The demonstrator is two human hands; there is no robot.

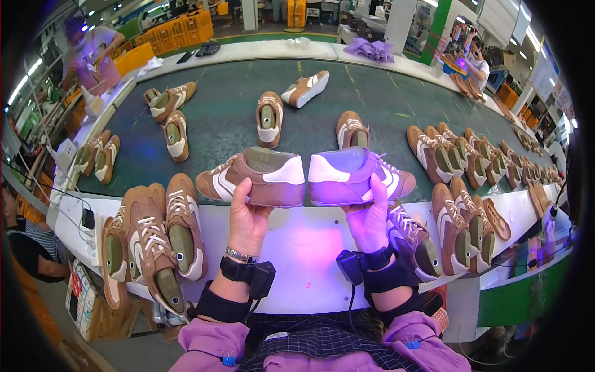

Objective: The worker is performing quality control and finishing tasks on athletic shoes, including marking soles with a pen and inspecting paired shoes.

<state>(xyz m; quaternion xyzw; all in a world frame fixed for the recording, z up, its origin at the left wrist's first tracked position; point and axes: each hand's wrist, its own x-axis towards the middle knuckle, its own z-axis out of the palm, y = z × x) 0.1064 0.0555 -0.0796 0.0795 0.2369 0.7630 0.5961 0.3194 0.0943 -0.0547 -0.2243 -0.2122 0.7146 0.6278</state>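
My left hand (246, 217) grips a brown sneaker (276, 189) from below, thumb on its side. In my right hand (370, 217) is another brown sneaker (338, 189), tinted violet by light. The two are raised over the near edge of the bench, heels facing each other with a small gap and toes pointing outward. Both have white heel patches, white side stripes and an olive form inside. Beside my left wrist stand several sneakers (152, 232) with white laces. One more sneaker (414, 242) rests close to my right wrist.
A dark green belt (217, 118) crosses behind the white ledge (304, 266), carrying scattered sneakers. Long rows of sneakers (434, 152) extend along the right. A loose sole (496, 220) lies on the ledge. Co-workers (93, 56) are at the far left and far right.
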